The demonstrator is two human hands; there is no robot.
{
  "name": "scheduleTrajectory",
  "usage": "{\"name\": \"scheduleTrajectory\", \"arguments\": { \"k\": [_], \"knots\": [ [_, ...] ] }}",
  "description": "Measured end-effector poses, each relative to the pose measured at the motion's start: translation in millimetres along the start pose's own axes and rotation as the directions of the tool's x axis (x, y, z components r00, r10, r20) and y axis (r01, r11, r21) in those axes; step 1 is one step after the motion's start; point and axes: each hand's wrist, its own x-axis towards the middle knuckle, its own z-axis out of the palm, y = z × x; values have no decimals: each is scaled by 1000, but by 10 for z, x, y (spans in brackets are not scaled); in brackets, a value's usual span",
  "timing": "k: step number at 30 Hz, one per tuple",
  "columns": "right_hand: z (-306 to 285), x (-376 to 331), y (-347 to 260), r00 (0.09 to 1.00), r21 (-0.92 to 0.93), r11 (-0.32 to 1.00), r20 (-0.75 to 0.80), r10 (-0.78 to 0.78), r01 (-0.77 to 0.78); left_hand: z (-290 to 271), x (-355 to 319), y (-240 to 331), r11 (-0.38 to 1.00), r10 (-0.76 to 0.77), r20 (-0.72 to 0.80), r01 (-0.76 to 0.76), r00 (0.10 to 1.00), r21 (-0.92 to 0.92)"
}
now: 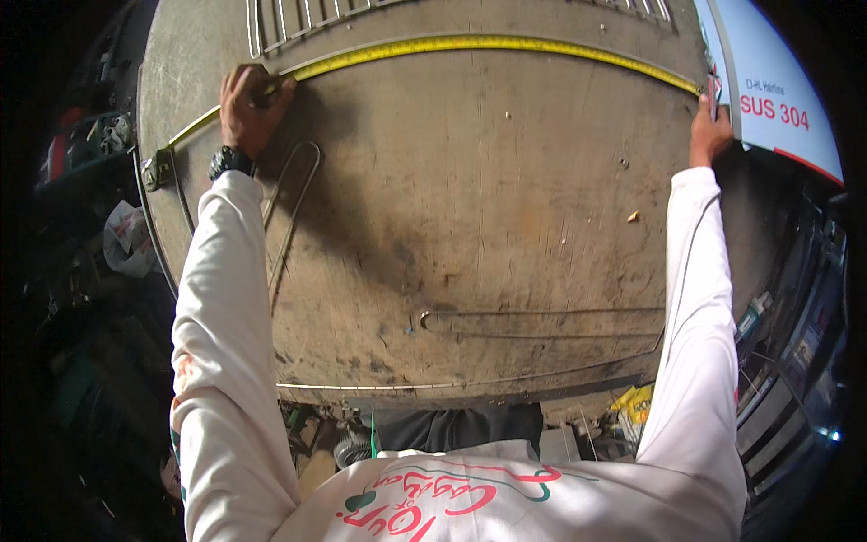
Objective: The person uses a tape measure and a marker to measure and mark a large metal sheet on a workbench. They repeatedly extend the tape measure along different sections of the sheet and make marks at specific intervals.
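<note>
A yellow tape measure (pixel 470 42) is drawn out across the far part of the worktable, bowing slightly. My left hand (pixel 256 108), with a dark watch at its wrist, is closed on the blade near the left side. Beyond that hand the blade runs on to the tape's dark green case (pixel 155 170) at the table's left edge. At the far right, my right hand (pixel 711 134) pinches the blade's other end beside a light blue printed sheet (pixel 777 90). A bent metal rod (pixel 307 181) with a rounded end lies beside my left forearm.
Metal racks of parallel bars (pixel 312 16) lie along the far edge. A long thin bent rod (pixel 542 313) rests on the near part of the brown worktable (pixel 470 208). A white plastic bag (pixel 128 239) is off the left side; a yellow packet (pixel 635 402) sits below the near edge.
</note>
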Motion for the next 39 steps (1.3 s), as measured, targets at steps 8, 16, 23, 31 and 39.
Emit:
{"name": "scheduleTrajectory", "arguments": {
  "k": [8, 16, 23, 31, 39],
  "knots": [
    [-45, -60, -196, 996, 66, 995, 45, 77, -79, -119, -11, 75, 1000, 11, -18, -11, 1000, -6],
    [-26, -64, -152, 999, 102, 994, 17, 49, -51, -128, -7, 126, 998, 36, -57, -33, 998, 47],
    [-4, -49, -105, 999, 99, 995, 20, 25, -27, -167, 9, 193, 999, 34, -51, -33, 998, 27],
    [-24, -70, -171, 998, 130, 990, 16, 58, -60, -169, 27, 200, 998, 42, -58, -39, 997, 51],
    [-17, -115, -120, 1000, 152, 988, 25, 15, -19, -189, -37, 208, 999, -34, -24, 35, 999, 14]
  ]
}}
